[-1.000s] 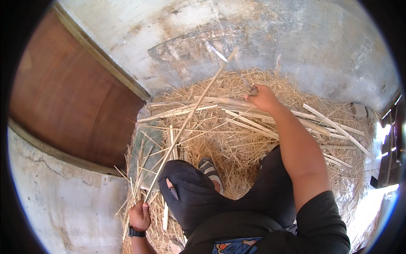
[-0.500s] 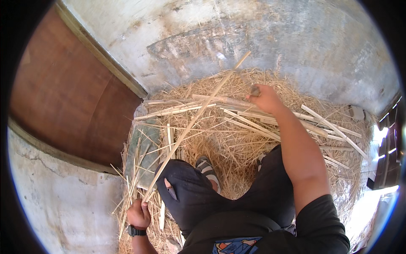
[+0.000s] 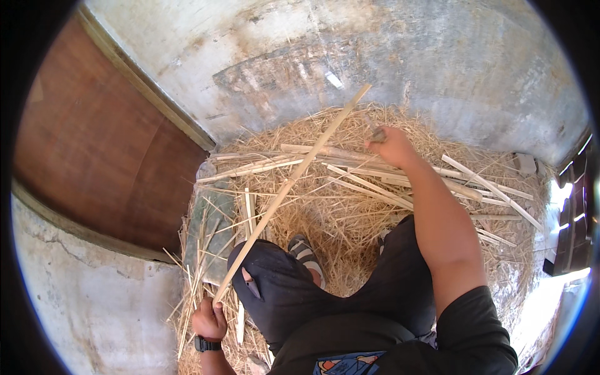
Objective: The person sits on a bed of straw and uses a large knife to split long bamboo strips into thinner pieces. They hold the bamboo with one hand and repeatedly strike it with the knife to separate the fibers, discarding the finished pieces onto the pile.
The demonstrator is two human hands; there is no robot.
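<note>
Gripping the near end of a long split cane strip (image 3: 290, 184), the left hand (image 3: 209, 320) closes tight and angles it over the straw heap (image 3: 337, 212), while the right hand (image 3: 390, 145) closes on a small dark tool beside its far end, apparently steadying it for working

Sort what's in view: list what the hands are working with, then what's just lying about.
In hand:
- long cane strip, held by left hand
- small dark tool, in right hand

Lying about:
- split strips
- straw pile
- green board
</note>
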